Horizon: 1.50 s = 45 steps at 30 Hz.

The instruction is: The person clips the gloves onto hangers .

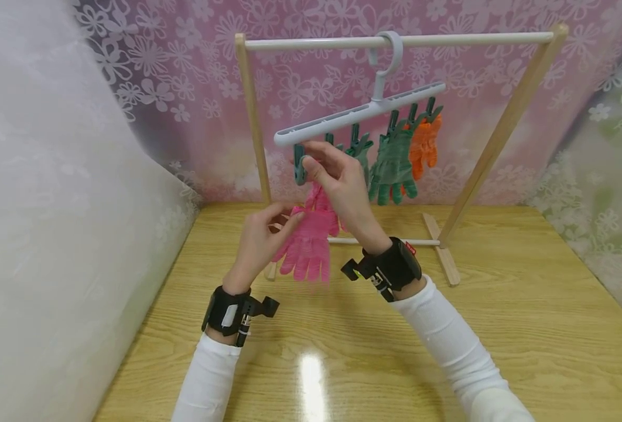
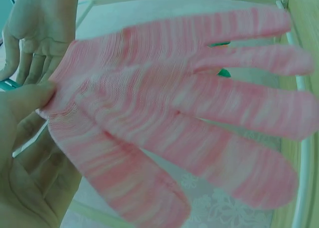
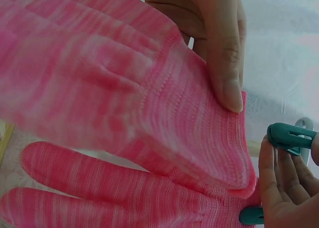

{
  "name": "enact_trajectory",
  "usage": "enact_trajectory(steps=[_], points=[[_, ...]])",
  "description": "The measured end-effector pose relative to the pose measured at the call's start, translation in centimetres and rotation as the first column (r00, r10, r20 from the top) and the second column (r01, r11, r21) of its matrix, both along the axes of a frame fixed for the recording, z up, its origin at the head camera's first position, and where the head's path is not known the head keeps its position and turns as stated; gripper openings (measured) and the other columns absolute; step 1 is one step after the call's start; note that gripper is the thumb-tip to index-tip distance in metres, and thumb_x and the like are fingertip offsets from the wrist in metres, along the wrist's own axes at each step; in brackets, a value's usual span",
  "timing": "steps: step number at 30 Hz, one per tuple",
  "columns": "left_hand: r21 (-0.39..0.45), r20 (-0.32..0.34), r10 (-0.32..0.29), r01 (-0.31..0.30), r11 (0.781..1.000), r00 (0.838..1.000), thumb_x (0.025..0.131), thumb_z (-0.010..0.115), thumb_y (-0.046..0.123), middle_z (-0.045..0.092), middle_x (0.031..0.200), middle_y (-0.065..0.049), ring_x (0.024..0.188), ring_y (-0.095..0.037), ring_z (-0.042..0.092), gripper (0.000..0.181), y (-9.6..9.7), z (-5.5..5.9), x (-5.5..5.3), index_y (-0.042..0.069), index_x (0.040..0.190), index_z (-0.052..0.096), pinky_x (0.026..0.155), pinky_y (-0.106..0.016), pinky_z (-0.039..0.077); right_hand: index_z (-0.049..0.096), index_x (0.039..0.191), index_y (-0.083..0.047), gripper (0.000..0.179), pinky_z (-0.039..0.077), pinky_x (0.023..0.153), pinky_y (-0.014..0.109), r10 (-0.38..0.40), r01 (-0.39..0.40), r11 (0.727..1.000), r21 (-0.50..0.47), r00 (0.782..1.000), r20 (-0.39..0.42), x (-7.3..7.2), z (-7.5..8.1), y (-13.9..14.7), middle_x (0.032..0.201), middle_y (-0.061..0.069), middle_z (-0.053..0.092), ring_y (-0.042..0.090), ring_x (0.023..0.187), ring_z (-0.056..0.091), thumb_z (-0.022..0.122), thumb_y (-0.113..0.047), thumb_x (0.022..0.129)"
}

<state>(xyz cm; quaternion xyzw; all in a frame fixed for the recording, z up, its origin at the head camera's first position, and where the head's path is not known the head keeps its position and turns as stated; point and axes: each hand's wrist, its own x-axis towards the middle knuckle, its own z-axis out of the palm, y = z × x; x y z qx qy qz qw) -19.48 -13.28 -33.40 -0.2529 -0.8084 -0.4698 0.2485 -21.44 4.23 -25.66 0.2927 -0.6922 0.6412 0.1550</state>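
My left hand (image 1: pixel 258 237) pinches a pink knit glove (image 1: pixel 308 252) by its cuff between thumb and fingers, the glove's fingers pointing down. Just above, my right hand (image 1: pixel 350 187) holds a dark green clip (image 1: pixel 299 165) between thumb and fingers, under the low left end of a grey hanger (image 1: pixel 327 124). In the right wrist view, the glove's cuff is a short way from that clip. A second pink glove (image 3: pixel 114 188) hangs behind it, with another green clip (image 3: pixel 251 215) at its cuff.
Green gloves (image 1: pixel 392 161) and an orange glove (image 1: pixel 424 146) hang from clips along the hanger's right part. The hanger hooks over a white rod (image 1: pixel 464 40) between wooden posts (image 1: pixel 492 146), tilted down to the left. The rack stands on a wood-grain table (image 1: pixel 374 357).
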Motion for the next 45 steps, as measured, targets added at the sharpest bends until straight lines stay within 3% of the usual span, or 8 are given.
enact_trajectory(steps=[5, 11, 15, 18, 26, 34, 45], points=[[0.072, -0.060, 0.070, -0.066, 0.995, 0.996, 0.094, 0.074, 0.015, 0.076, 0.093, -0.011, 0.072, -0.021, 0.072, 0.016, 0.2, 0.5, -0.2, 0.003, 0.105, 0.076, 0.060, -0.022, 0.058, 0.066, 0.131, 0.002, 0.033, 0.060, 0.086, 0.035, -0.022, 0.022, 0.998, -0.052, 1.000, -0.002, -0.1, 0.1, 0.0, 0.122, 0.019, 0.071, 0.009, 0.088, 0.072, 0.064, -0.007, 0.100], [0.164, -0.108, 0.139, -0.120, 0.979, 0.984, 0.094, 0.075, 0.017, 0.077, 0.093, -0.010, 0.073, -0.020, 0.072, 0.017, 0.4, 1.2, -0.5, 0.003, 0.104, 0.074, 0.061, -0.016, 0.055, 0.069, 0.125, 0.002, 0.030, 0.061, 0.086, 0.036, -0.005, 0.010, 0.990, -0.138, 0.999, 0.037, -0.4, 0.2, 0.1, 0.124, 0.016, 0.070, 0.013, 0.099, 0.073, 0.069, -0.005, 0.096], [0.174, -0.130, 0.154, -0.130, 0.976, 0.980, 0.093, 0.076, 0.017, 0.077, 0.092, -0.009, 0.073, -0.019, 0.073, 0.016, 0.6, 1.5, -0.4, 0.004, 0.103, 0.074, 0.061, -0.019, 0.057, 0.070, 0.123, 0.002, 0.029, 0.060, 0.087, 0.032, -0.006, 0.016, 0.988, -0.152, 0.998, 0.068, -0.6, 0.2, 0.2, 0.123, 0.015, 0.071, 0.016, 0.105, 0.072, 0.071, -0.006, 0.095], [0.171, -0.158, 0.161, -0.134, 0.976, 0.974, 0.093, 0.076, 0.016, 0.077, 0.091, -0.009, 0.073, -0.019, 0.073, 0.016, 0.8, 1.6, -0.4, 0.003, 0.102, 0.074, 0.061, -0.024, 0.059, 0.071, 0.122, 0.002, 0.028, 0.060, 0.088, 0.036, -0.011, 0.022, 0.988, -0.152, 0.997, 0.078, -0.7, 0.1, 0.2, 0.122, 0.015, 0.071, 0.015, 0.103, 0.072, 0.071, -0.006, 0.095], [0.172, -0.246, 0.206, -0.167, 0.971, 0.947, 0.094, 0.076, 0.017, 0.077, 0.091, -0.011, 0.073, -0.021, 0.075, 0.017, 1.5, 2.0, -0.6, 0.002, 0.100, 0.072, 0.061, -0.031, 0.062, 0.071, 0.122, 0.003, 0.028, 0.059, 0.090, 0.035, 0.017, 0.004, 0.981, -0.195, 0.994, 0.108, -0.8, 0.2, 0.2, 0.119, 0.015, 0.072, 0.019, 0.108, 0.072, 0.072, -0.005, 0.094], [0.224, -0.312, 0.261, -0.196, 0.955, 0.914, 0.093, 0.076, 0.017, 0.077, 0.090, -0.011, 0.072, -0.023, 0.075, 0.018, 2.2, 2.6, -0.6, 0.001, 0.099, 0.072, 0.060, -0.035, 0.062, 0.072, 0.121, 0.001, 0.028, 0.054, 0.100, 0.036, -0.001, 0.019, 0.984, -0.175, 0.995, 0.099, -0.9, 0.0, 0.2, 0.115, 0.013, 0.073, 0.019, 0.118, 0.067, 0.074, -0.007, 0.093], [0.248, -0.283, 0.292, -0.225, 0.942, 0.914, 0.094, 0.076, 0.018, 0.078, 0.091, -0.013, 0.072, -0.024, 0.075, 0.019, 2.4, 2.2, -0.8, 0.001, 0.103, 0.071, 0.062, -0.037, 0.063, 0.068, 0.131, -0.003, 0.033, 0.055, 0.100, 0.036, -0.041, 0.043, 0.998, -0.041, 0.997, 0.064, -0.7, -0.9, 0.4, 0.131, 0.012, 0.068, 0.021, 0.116, 0.068, 0.069, -0.011, 0.098]])
